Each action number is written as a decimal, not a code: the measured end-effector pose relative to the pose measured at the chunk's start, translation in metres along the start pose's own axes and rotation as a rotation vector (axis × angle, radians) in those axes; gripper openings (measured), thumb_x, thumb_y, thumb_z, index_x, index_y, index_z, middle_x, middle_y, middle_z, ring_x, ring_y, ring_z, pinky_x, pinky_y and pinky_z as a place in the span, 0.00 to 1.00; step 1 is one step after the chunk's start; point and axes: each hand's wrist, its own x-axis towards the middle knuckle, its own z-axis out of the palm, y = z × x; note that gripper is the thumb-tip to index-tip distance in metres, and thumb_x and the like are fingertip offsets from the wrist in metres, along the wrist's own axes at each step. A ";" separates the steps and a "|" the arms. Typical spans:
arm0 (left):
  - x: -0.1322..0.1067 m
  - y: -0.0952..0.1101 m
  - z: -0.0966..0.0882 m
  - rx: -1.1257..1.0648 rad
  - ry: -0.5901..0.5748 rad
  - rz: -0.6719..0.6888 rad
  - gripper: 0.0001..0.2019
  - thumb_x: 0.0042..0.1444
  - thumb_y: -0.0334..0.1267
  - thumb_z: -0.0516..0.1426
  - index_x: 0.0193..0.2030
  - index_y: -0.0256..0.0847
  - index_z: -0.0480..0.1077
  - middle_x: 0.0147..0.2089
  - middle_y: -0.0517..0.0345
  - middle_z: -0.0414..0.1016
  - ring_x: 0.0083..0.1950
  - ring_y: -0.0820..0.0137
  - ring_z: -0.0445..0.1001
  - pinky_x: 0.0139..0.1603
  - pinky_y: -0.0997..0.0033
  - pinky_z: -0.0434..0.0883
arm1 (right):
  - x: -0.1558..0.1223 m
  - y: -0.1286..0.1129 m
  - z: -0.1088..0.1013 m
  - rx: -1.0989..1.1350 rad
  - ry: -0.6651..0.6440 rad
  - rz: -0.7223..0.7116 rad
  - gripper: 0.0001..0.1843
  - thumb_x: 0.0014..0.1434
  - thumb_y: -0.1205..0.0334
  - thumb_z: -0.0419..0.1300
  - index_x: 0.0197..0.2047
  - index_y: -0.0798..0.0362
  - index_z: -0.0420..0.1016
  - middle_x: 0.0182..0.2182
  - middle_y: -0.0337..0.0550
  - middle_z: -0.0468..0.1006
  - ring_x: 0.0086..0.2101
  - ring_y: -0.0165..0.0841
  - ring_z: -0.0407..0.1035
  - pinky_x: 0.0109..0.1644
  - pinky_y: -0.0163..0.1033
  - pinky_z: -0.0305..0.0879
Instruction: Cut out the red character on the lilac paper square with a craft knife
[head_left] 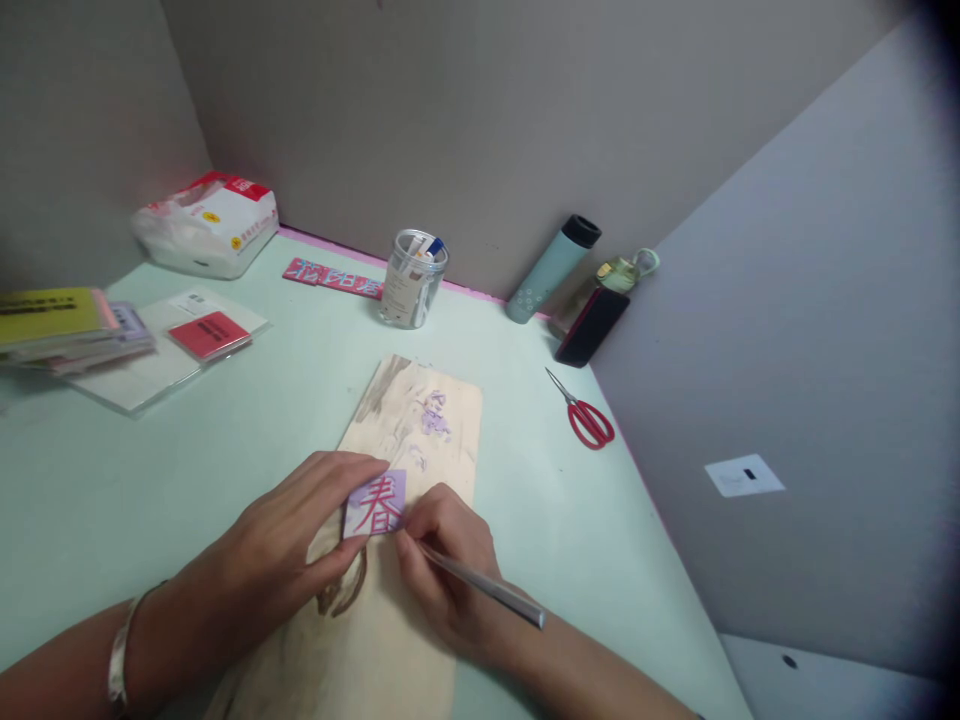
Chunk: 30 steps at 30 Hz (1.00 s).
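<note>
A purple square carving block with a red character on it lies on the wooden board. My left hand grips its left side, fingers along the top and thumb at the lower edge. My right hand is closed around a slim silver pen-style carving knife, whose handle slants down to the right. The knife's tip is hidden by my fingers near the block's lower right corner. Purple shavings are scattered on the upper part of the board.
Red-handled scissors lie right of the board. Behind stand a clear jar, a teal flask, a green bottle and a leaning phone. Red carved blocks, tissues and packaged sheets are to the left.
</note>
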 end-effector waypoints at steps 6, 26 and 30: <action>0.000 -0.001 -0.001 0.010 -0.032 0.013 0.22 0.71 0.37 0.54 0.69 0.51 0.59 0.63 0.53 0.71 0.65 0.60 0.71 0.66 0.58 0.72 | 0.002 0.001 -0.002 -0.012 -0.015 -0.017 0.09 0.66 0.72 0.55 0.37 0.49 0.61 0.31 0.38 0.70 0.27 0.28 0.62 0.30 0.35 0.60; 0.001 0.001 -0.002 0.035 0.004 0.017 0.20 0.70 0.39 0.54 0.67 0.49 0.63 0.61 0.52 0.75 0.62 0.58 0.74 0.61 0.59 0.75 | 0.002 0.000 -0.001 -0.070 -0.024 -0.041 0.09 0.66 0.71 0.54 0.37 0.48 0.61 0.30 0.38 0.70 0.28 0.29 0.64 0.30 0.35 0.61; 0.001 -0.001 -0.004 0.044 -0.014 0.035 0.21 0.70 0.38 0.54 0.68 0.49 0.61 0.62 0.53 0.74 0.63 0.60 0.73 0.63 0.60 0.74 | 0.002 0.000 -0.001 -0.073 -0.027 -0.036 0.09 0.66 0.71 0.54 0.36 0.48 0.60 0.30 0.38 0.70 0.27 0.29 0.63 0.29 0.35 0.60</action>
